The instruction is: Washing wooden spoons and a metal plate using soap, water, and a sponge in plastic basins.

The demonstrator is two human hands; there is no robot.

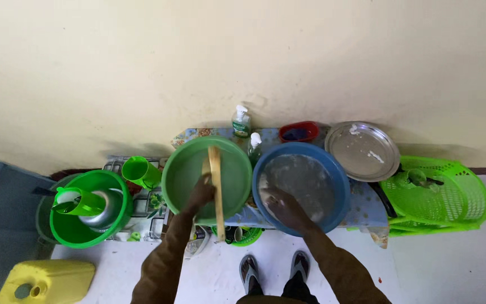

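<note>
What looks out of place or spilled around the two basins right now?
Nothing is spilled. The wooden stick lies across the green basin, overhanging its near rim, under the left hand. The right hand is in the blue basin. The steel plate carries white smears.

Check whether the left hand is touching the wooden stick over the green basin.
Touching. The head view shows the left hand closed on the wooden stick over the green basin.

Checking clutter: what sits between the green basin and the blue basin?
Head view: a clear pump bottle stands between the green basin and the blue basin, toward the wall.
</note>
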